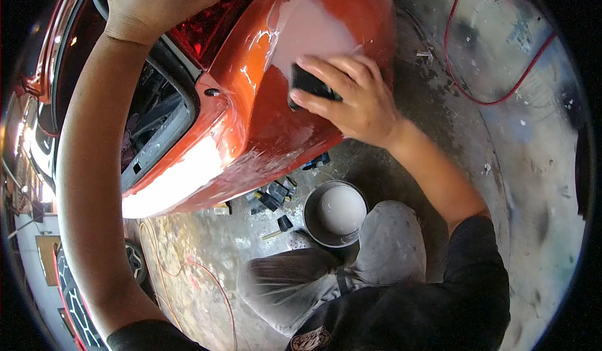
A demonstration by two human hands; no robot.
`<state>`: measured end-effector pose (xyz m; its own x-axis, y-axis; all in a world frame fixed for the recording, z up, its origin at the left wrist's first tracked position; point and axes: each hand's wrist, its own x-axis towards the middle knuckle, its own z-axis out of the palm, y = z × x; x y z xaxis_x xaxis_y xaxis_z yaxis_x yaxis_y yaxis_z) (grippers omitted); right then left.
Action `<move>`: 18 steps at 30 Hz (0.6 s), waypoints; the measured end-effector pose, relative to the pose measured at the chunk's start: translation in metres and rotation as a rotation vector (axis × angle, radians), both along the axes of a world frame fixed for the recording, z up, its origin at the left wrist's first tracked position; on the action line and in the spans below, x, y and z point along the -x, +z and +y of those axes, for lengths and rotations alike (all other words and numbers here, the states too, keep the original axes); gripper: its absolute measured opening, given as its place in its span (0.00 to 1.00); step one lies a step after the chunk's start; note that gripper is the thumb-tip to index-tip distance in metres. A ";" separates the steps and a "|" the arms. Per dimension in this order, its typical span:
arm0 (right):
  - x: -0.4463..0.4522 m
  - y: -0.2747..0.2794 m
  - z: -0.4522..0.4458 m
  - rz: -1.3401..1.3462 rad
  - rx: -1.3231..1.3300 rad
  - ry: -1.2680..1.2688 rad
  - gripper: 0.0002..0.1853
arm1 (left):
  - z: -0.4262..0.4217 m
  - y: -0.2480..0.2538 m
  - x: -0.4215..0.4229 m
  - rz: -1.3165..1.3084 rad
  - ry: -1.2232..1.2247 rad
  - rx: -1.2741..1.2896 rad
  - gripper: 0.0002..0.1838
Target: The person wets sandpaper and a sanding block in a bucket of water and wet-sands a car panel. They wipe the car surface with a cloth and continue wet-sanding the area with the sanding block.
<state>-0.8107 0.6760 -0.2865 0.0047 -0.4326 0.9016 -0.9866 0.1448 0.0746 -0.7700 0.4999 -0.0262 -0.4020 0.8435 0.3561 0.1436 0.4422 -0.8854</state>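
My right hand grips a black sanding block and presses it to the wet orange car body panel. Just above the block lies a pale patch of filler, with milky liquid running around it. At the top edge, my left hand rests on the car beside the red tail light. Its fingertips are cut off by the frame; the part of it that shows looks stretched out, holding nothing.
On the floor between my legs and the car stands a bucket of cloudy liquid. Several dark blocks and a small brush-like tool lie beside it. A red hose curves across the right side; an orange hose runs lower left.
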 end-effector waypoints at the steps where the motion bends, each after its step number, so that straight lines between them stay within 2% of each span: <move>1: 0.005 0.007 0.001 0.024 -0.010 0.013 0.21 | 0.000 -0.001 0.000 0.010 -0.004 -0.002 0.27; 5: 0.013 0.059 -0.038 0.073 0.136 -0.044 0.19 | -0.005 0.001 0.002 -0.013 -0.027 -0.019 0.27; 10: 0.004 -0.007 0.010 -0.044 0.041 0.016 0.19 | -0.016 0.001 0.014 -0.024 -0.174 -0.049 0.27; 14: 0.024 0.060 -0.021 -0.014 0.112 0.022 0.18 | -0.012 -0.001 0.011 -0.044 -0.142 -0.041 0.27; 18: 0.016 0.039 -0.015 -0.098 0.163 -0.036 0.19 | -0.010 0.003 0.006 -0.030 -0.131 -0.008 0.27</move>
